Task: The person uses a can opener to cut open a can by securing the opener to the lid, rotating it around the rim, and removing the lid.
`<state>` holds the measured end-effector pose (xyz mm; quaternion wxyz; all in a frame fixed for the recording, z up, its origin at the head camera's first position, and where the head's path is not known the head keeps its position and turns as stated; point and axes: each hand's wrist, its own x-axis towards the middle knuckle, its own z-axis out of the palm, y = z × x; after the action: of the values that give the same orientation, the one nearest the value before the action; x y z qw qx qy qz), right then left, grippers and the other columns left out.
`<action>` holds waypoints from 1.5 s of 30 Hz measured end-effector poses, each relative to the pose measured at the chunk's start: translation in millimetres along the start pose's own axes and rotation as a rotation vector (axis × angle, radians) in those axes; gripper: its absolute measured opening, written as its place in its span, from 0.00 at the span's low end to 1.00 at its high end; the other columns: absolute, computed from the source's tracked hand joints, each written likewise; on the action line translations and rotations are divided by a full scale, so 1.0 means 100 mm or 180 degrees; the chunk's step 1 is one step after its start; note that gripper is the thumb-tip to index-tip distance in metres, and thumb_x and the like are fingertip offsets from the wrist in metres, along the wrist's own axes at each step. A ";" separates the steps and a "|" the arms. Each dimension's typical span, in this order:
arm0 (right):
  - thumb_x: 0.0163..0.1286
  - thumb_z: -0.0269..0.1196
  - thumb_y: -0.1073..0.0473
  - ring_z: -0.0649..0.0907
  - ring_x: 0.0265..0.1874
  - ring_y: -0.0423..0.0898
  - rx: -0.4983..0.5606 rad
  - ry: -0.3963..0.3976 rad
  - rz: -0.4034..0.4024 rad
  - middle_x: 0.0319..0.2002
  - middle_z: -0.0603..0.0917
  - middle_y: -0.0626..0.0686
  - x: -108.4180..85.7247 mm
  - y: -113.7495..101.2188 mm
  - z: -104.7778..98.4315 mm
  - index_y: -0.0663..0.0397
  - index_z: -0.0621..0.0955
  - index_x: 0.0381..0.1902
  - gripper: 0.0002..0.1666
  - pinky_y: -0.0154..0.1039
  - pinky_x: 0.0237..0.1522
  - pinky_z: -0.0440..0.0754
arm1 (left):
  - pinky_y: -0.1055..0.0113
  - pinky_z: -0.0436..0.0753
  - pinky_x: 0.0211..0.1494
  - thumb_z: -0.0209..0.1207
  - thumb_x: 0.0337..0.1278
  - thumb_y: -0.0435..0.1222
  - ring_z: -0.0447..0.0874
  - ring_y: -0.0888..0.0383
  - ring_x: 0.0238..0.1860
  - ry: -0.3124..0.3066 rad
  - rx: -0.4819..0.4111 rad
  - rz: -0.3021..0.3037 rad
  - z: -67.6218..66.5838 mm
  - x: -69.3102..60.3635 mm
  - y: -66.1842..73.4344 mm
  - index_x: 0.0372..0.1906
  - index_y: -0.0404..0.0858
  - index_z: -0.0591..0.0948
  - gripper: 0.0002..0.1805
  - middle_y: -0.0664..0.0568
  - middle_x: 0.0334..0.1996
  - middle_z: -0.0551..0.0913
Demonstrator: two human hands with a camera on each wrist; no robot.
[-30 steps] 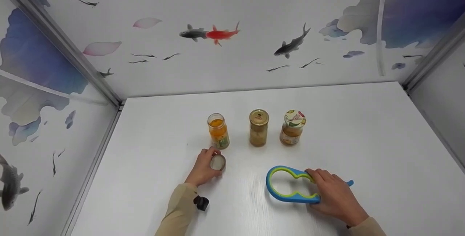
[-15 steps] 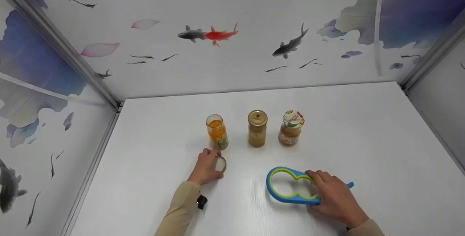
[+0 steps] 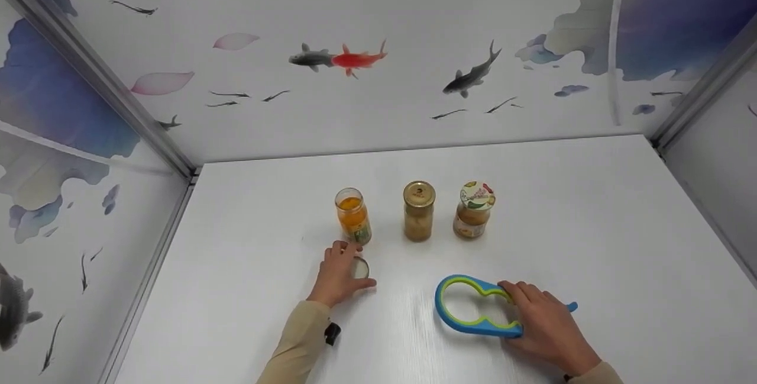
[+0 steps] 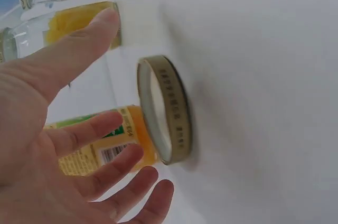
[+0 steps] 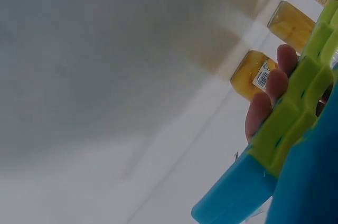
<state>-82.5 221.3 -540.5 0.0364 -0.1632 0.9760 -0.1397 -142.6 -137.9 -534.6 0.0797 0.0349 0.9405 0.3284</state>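
Observation:
A round jar lid (image 4: 177, 110) lies on the table with its hollow inside facing up. My left hand (image 3: 338, 273) is spread around it, its thumb and fingers apart from the rim in the left wrist view. Just beyond those fingers stands a lidless jar of orange contents (image 3: 353, 218), upright. My right hand (image 3: 547, 325) grips a blue and lime-green jar opener (image 3: 452, 325), whose looped end points left. The fingers (image 5: 277, 84) of that hand curl around the opener's body in the right wrist view.
A gold-lidded jar (image 3: 419, 212) stands in the middle of the row, and a shorter jar with a fruit-patterned lid (image 3: 473, 209) stands to its right. White patterned panels (image 3: 378, 118) border the white table (image 3: 260, 218) at the back and sides.
My left thumb and fingers have spread away from the lid, letting it go on the table. My right hand keeps holding the jar opener in nearly the same place.

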 end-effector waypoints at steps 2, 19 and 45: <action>0.36 0.80 0.50 0.78 0.44 0.48 -0.0010 0.0022 -0.0029 0.44 0.79 0.50 -0.01 0.00 0.00 0.56 0.74 0.58 0.49 0.53 0.46 0.79 | 0.48 0.71 0.61 0.75 0.43 0.39 0.66 0.42 0.57 0.0048 -0.0063 0.0090 0.00 -0.01 0.04 0.58 0.34 0.72 0.35 0.40 0.55 0.67; 0.36 0.80 0.47 0.77 0.47 0.50 0.0028 -0.0119 0.0193 0.47 0.79 0.51 -0.04 0.00 -0.02 0.55 0.73 0.59 0.51 0.58 0.49 0.77 | 0.47 0.64 0.67 0.69 0.54 0.39 0.64 0.42 0.66 0.0019 -0.0573 0.0371 0.28 0.05 0.28 0.67 0.32 0.64 0.39 0.37 0.65 0.66; 0.35 0.81 0.49 0.78 0.42 0.49 0.0021 -0.0028 0.0145 0.45 0.80 0.51 -0.01 0.05 -0.10 0.55 0.73 0.59 0.51 0.54 0.46 0.79 | 0.54 0.65 0.68 0.69 0.51 0.33 0.65 0.45 0.66 -0.0065 -0.1157 0.0203 0.38 0.64 0.61 0.72 0.32 0.58 0.45 0.40 0.70 0.62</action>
<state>-84.7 229.2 -531.9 0.0444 -0.1414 0.9788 -0.1413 -198.1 -59.9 -533.9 0.0837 0.0532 0.8632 0.4950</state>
